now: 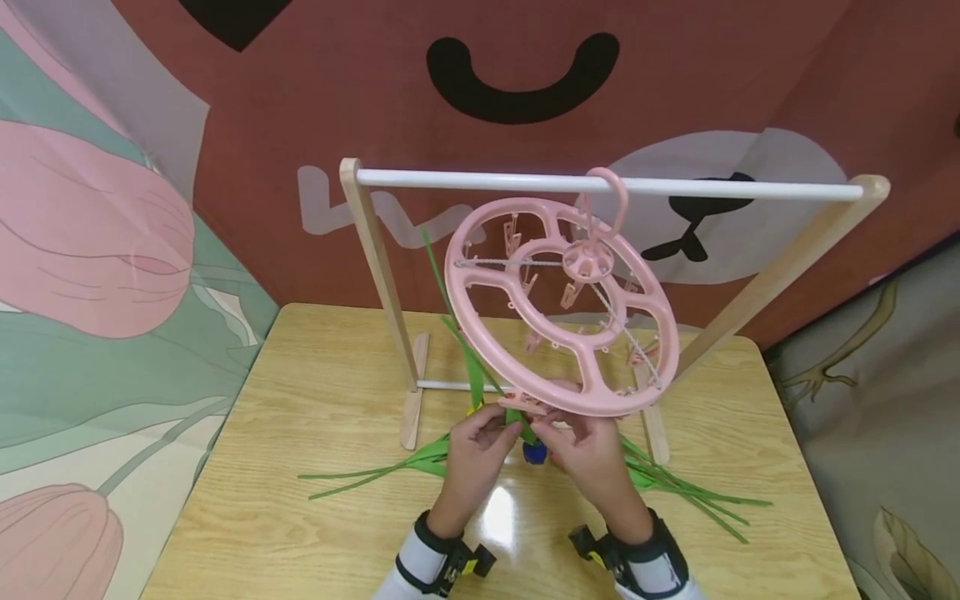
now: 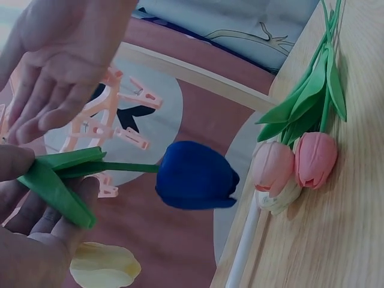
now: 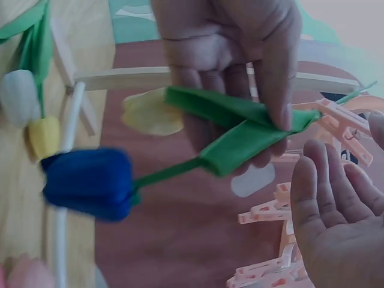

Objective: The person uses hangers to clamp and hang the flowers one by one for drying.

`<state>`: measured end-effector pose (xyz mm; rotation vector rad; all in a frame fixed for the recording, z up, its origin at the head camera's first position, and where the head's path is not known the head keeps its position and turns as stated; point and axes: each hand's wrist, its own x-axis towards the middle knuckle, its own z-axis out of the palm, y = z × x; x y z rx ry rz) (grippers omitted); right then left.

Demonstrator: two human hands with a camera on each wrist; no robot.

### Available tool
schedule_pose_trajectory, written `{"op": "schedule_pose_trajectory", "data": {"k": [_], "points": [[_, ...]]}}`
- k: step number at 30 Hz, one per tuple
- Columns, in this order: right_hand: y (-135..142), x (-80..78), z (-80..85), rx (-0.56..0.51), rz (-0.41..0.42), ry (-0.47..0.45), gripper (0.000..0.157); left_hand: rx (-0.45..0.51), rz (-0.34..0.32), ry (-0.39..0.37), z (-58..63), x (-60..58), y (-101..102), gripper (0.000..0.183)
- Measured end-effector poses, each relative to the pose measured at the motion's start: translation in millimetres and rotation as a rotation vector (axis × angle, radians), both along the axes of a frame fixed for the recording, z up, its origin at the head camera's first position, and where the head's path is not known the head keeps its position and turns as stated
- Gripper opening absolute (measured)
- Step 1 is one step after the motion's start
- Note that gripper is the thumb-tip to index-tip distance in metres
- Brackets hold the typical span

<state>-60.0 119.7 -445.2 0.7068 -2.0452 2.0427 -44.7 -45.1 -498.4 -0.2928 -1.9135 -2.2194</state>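
Note:
An artificial blue tulip (image 1: pixel 535 452) points flower-down below the pink clip hanger (image 1: pixel 480 337). My left hand (image 1: pixel 476 458) pinches its green leaves (image 3: pixel 240 135) between thumb and fingers. Beside it, my right hand (image 1: pixel 596 467) has its fingers extended and loosely bent, with nothing gripped, close to a pink clothespin (image 3: pixel 339 123) at the hanger's near edge. The tulip's stem end passes at this clothespin; whether it is clamped I cannot tell. Behind the left hand, a pale yellow tulip (image 2: pixel 105 265) hangs head down, its stem rising along the ring's left side.
The hanger hooks over the white bar (image 1: pixel 480 180) of a wooden rack (image 1: pixel 382 275) on the table (image 1: pixel 315 375). Pink tulips (image 2: pixel 315 159) with long stems lie to the right. White (image 3: pixel 19 98) and yellow (image 3: pixel 44 137) tulips lie to the left. A printed cloth stands behind.

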Motion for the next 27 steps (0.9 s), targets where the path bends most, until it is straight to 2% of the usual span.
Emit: {"op": "schedule_pose_trajectory", "data": {"k": [5,12,18,22,27], "points": [[8.8,8.4,-13.0,0.122,-0.049,0.012,0.042,0.024,-0.012,0.01,1.5,-1.3,-3.7,0.025],[29.3,13.1,-29.9,0.305,-0.061,0.0,0.045,-0.005,0.028,0.016,0.4,-2.5,-8.5,0.024],[48.6,16.1,-46.6,0.555,-0.126,0.056,0.039,-0.103,0.041,0.057,-0.8,-2.6,-7.7,0.022],[61.0,19.7,-55.7,0.715,-0.169,0.113,0.041,-0.157,0.063,0.075,-0.8,-2.0,-7.9,0.021],[77.1,21.2,-62.5,0.809,-0.228,0.212,0.049,-0.186,0.071,0.115,-1.9,-1.4,-9.4,0.023]]}}
